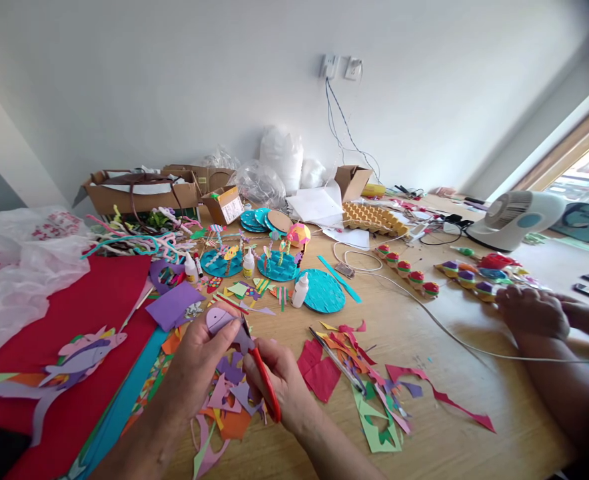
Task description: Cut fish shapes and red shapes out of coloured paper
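Observation:
My left hand (197, 363) pinches a small purple paper shape (220, 320) above the wooden table (444, 427). My right hand (279, 383) grips red-handled scissors (264, 383), and their blades meet the purple paper. Both hands hover over a heap of coloured paper scraps (232, 400). To the left, a purple and pink paper fish (82, 357) lies on red sheets (89, 313).
Another person's hands (534, 310) rest at the right by painted egg-carton pieces (467, 277). Glue bottles (300, 290), teal paper discs (322, 291), pipe cleaners (134, 240), cardboard boxes (139, 190), a white fan (512, 217) and a white cord (454, 337) crowd the table.

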`<state>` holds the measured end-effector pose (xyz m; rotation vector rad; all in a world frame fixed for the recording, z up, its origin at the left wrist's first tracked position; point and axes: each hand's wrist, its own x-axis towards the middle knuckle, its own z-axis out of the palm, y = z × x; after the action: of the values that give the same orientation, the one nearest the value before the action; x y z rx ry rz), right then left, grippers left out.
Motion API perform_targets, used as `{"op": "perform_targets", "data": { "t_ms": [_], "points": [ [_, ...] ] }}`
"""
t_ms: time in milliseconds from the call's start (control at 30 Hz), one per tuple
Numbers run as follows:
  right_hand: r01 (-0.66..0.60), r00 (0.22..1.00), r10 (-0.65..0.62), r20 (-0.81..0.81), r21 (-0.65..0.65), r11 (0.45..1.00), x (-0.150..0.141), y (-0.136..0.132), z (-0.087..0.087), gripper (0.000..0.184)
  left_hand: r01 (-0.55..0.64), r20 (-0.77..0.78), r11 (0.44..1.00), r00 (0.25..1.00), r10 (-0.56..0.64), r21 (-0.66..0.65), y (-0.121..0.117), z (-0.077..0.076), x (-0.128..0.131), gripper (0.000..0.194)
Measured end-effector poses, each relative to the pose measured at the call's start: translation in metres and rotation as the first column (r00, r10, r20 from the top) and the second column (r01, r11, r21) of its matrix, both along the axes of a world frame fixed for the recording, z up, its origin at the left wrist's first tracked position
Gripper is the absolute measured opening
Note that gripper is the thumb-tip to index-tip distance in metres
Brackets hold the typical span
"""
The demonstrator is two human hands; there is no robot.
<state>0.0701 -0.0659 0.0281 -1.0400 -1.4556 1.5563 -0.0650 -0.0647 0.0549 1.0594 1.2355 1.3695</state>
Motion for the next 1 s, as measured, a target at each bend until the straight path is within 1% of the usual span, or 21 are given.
{"op": "perform_targets", "data": {
  "t_ms": [233,633,867,933,1000],
  "points": [
    [-0.013,1.000,0.012,0.012,0.014,1.000,0.0010,0.0000,-0.0025,0.034,0.004,-0.006,1.000,1.000,-0.004,0.003,-0.0001,-0.0007,-0.0006,0.015],
    [-0.022,0.999,0.021,0.030,0.033,0.999,0.0018,-0.0001,-0.0037,0.039,-0.028,0.048,0.999,0.998,0.029,-0.016,-0.0003,0.0035,0.0001,0.015],
    [-0.063,0.997,0.061,-0.042,-0.040,0.997,0.0022,0.0004,0.0003,0.048,0.024,0.091,0.999,0.996,-0.022,-0.027,-0.0020,0.0033,-0.0001,0.015],
    [-0.069,0.996,0.067,-0.061,-0.042,0.997,0.0036,0.0015,-0.0003,0.052,0.031,0.119,0.998,0.993,-0.025,-0.045,-0.0025,0.0030,-0.0004,0.017],
    [-0.047,0.994,0.043,-0.103,-0.028,0.999,0.0060,0.0033,-0.0016,0.056,0.024,0.118,0.998,0.993,-0.017,-0.062,-0.0027,0.0022,-0.0016,0.019]
  ]
}}
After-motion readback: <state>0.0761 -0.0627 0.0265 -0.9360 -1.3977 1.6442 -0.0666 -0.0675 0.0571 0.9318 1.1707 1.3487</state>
